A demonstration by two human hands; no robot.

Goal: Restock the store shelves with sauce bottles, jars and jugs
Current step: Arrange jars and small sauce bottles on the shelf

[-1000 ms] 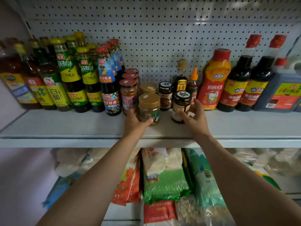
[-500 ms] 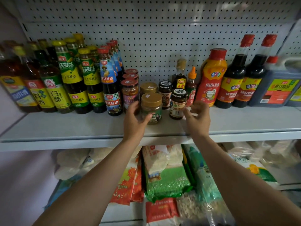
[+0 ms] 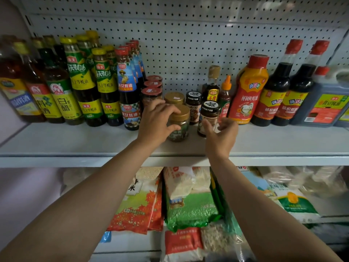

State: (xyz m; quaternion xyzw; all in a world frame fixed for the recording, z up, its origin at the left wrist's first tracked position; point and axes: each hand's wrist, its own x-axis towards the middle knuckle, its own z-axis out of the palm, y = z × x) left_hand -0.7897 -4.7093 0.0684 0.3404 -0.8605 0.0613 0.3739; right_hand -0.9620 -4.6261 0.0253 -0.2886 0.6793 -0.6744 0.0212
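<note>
Jars first: my right hand (image 3: 221, 138) just let go of the black-lid jar (image 3: 208, 118), fingers loose, so it's placed mid-frame on the shelf (image 3: 75, 146). Left hand (image 3: 157, 122) still wraps the gold-lid jar (image 3: 179, 126) beside it.

Below the shelf I'm working at, and behind it

I can see bagged dry goods on the lower level: a green bag (image 3: 190, 210), an orange leaf-print bag (image 3: 137, 212), a red-labelled bag (image 3: 181, 242). White pegboard (image 3: 188, 44) backs everything.
</note>
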